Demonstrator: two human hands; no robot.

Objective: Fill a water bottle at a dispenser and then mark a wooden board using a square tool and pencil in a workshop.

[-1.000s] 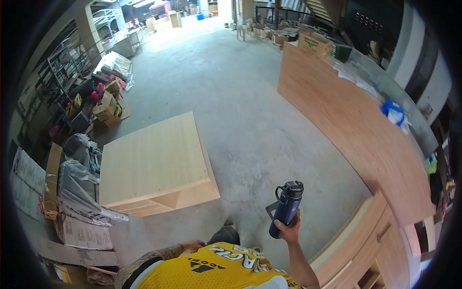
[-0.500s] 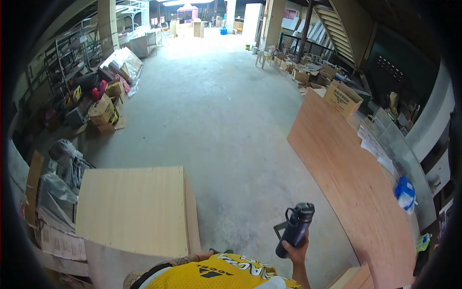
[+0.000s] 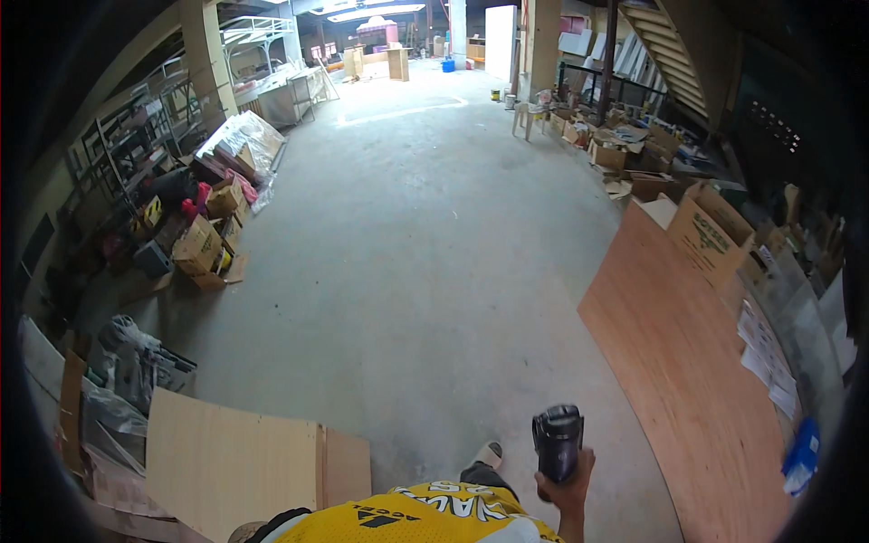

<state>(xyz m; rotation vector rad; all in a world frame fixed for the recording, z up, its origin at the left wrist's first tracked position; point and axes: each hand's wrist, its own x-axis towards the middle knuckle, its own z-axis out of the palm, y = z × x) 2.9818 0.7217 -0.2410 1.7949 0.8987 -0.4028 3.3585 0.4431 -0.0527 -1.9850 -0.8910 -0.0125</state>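
My right hand (image 3: 568, 484) is wrapped round a dark water bottle (image 3: 558, 443) with a black lid, held out in front at the lower right. The bottle's top tips toward me, so its lower part is mostly hidden by the lid and my fingers. A bit of my left arm (image 3: 249, 532) shows beside the yellow jersey (image 3: 407, 516); the left hand itself is out of view. One of my feet (image 3: 490, 452) is forward on the concrete floor.
A pale wooden box (image 3: 231, 452) stands at the near left. Along the right lies a large plywood sheet (image 3: 679, 380), with a cardboard box (image 3: 712, 237) at its far end. Cartons (image 3: 201, 249) line the left side; a small plastic stool (image 3: 523, 119) stands farther off.
The wooden box and plywood sheet have come nearer as I move forward. The bottle has swung from a sideways tilt to its top facing me. My left hand has gone out of view.
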